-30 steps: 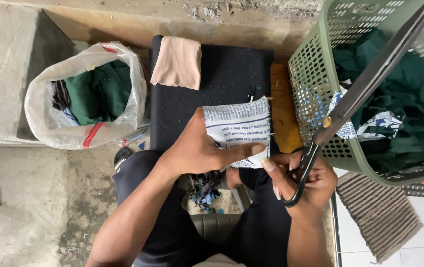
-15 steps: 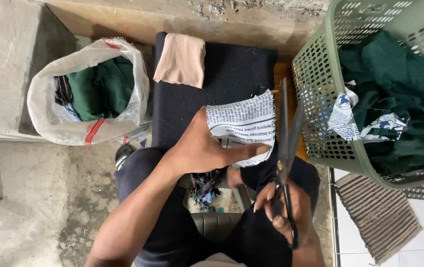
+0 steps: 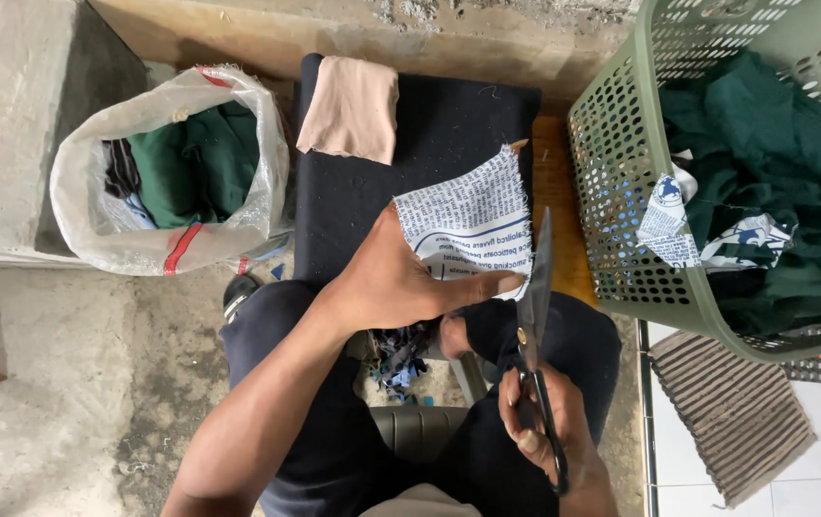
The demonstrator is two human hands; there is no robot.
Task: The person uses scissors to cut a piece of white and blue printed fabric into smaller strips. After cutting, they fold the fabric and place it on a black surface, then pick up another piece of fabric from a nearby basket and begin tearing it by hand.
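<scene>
The left hand (image 3: 396, 282) lies palm-down on a white piece of fabric printed with dark text (image 3: 472, 222), its fingers pressed together and stretched flat along the cloth's lower edge, pinning it to a black padded board (image 3: 410, 144) that rests across the person's lap. The right hand (image 3: 539, 426) grips the loops of a pair of black scissors (image 3: 533, 316), fingers curled tight through the handles; the blades point upward and stand nearly together just beside the cloth's right edge. A folded peach-coloured cloth (image 3: 351, 107) lies at the board's far end. To the left sits a clear plastic bag (image 3: 133, 244) stuffed with green fabric; to the right, a green perforated basket (image 3: 621, 191) holds more green cloth.
</scene>
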